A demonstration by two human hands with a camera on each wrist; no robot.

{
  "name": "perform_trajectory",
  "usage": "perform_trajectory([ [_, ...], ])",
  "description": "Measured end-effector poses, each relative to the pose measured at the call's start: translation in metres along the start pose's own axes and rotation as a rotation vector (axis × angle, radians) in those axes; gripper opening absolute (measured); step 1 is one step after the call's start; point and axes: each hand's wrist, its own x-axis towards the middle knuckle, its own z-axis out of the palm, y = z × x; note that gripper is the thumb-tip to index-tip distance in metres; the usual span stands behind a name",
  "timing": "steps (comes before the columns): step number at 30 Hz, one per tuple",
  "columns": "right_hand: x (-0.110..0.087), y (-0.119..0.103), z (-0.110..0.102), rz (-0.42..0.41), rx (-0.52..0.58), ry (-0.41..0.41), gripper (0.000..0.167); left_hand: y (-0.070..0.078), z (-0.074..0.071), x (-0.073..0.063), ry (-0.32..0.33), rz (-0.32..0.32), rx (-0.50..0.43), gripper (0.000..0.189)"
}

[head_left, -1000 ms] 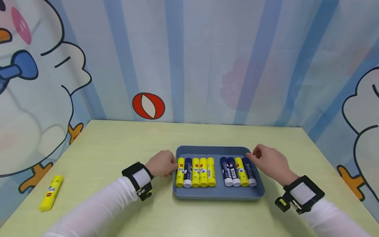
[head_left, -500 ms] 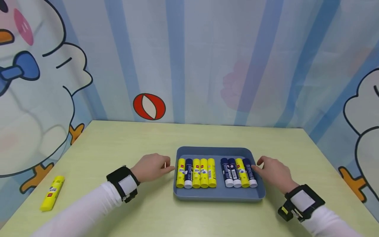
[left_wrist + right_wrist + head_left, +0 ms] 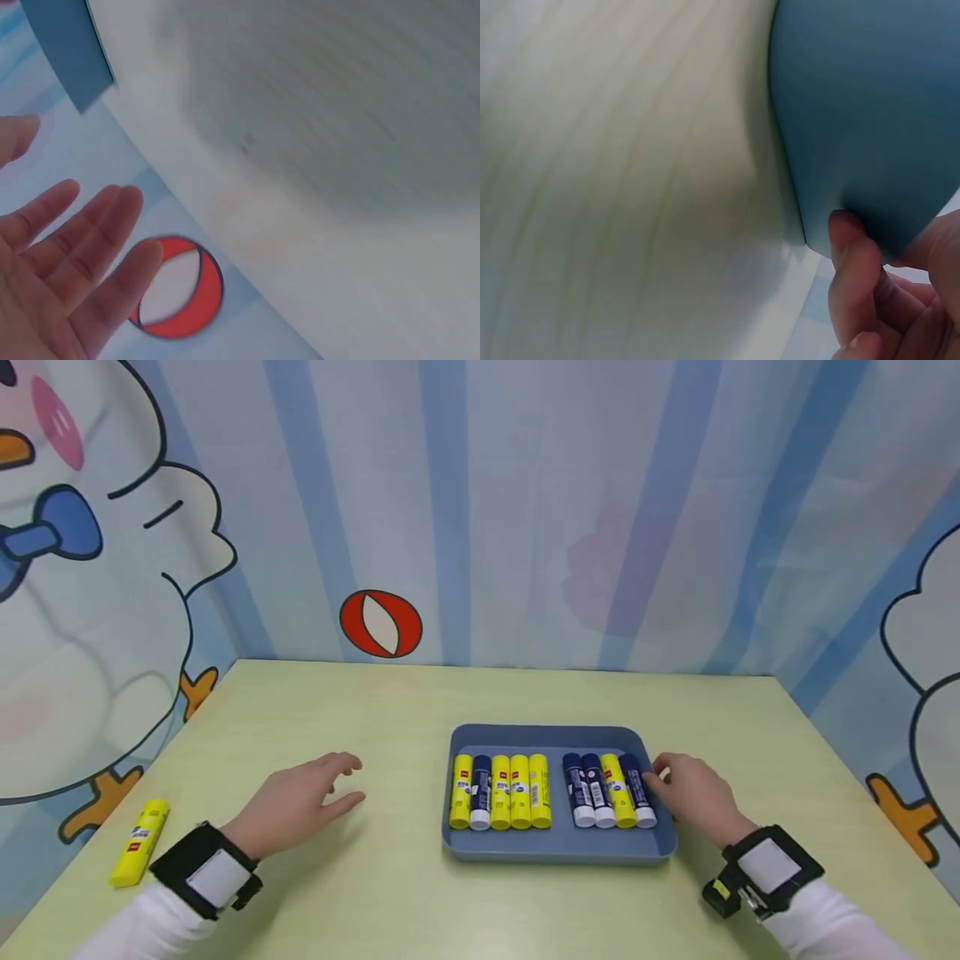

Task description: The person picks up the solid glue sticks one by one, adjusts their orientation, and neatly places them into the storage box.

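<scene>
A blue-grey tray (image 3: 558, 848) holds two side-by-side groups of glue sticks. The left group has several yellow glue sticks (image 3: 519, 792) and one navy glue stick (image 3: 481, 793); the right group has one yellow stick (image 3: 618, 792) among three navy ones. My right hand (image 3: 693, 797) grips the tray's right side, its thumb over the rim and curled fingers (image 3: 855, 274) against the outer wall. Left of the tray, my left hand (image 3: 292, 802) is over the table with its fingers spread, holding nothing. Beyond it lies a single yellow glue stick (image 3: 140, 843).
The pale table (image 3: 555, 910) reaches back to a striped blue curtain (image 3: 517, 527) printed with cartoon figures and a red ball (image 3: 381, 623). Table surface lies between the tray and the lone glue stick.
My left hand has left the tray's left side and moved left toward the lone glue stick, fingers spreading. My right hand has come slightly down along the tray's right rim.
</scene>
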Motion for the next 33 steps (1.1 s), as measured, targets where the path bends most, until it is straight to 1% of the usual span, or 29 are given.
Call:
perform_trajectory([
  [4,0.001,0.000,0.001,-0.013,-0.013,-0.002,0.018,-0.023,-0.015,-0.023,0.037,-0.097,0.050,0.051],
  [10,0.004,0.001,0.001,-0.023,-0.036,-0.003,0.018,-0.063,-0.037,-0.054,0.027,-0.278,0.107,0.069],
  [13,0.004,0.002,0.000,-0.020,-0.040,0.004,0.019,-0.080,-0.044,-0.065,0.024,-0.356,0.115,0.078],
  [17,0.001,0.004,-0.002,0.001,-0.046,0.011,0.019,-0.096,-0.049,-0.076,-0.005,-0.467,0.114,0.092],
  [20,0.000,0.004,-0.001,-0.005,-0.039,0.011,0.018,-0.107,-0.051,-0.086,-0.056,-0.579,0.131,0.101],
  [23,0.001,0.003,0.001,-0.014,-0.035,0.010,0.019,-0.115,-0.050,-0.094,-0.138,-0.694,0.147,0.103],
  [24,0.001,0.002,0.002,-0.015,-0.037,0.011,0.019,-0.117,-0.049,-0.096,-0.172,-0.735,0.147,0.101],
  [27,0.003,0.001,0.002,-0.013,-0.048,0.014,0.020,-0.119,-0.046,-0.100,-0.272,-0.836,0.144,0.086],
  [29,0.003,0.000,0.002,-0.013,-0.052,0.016,0.020,-0.120,-0.044,-0.101,-0.326,-0.883,0.143,0.074],
  [31,0.004,-0.001,0.002,-0.012,-0.053,0.012,0.021,-0.120,-0.045,-0.102,-0.373,-0.891,0.131,0.062],
  [33,0.004,-0.001,0.002,-0.013,-0.052,0.008,0.021,-0.120,-0.045,-0.104,-0.408,-0.885,0.122,0.053],
])
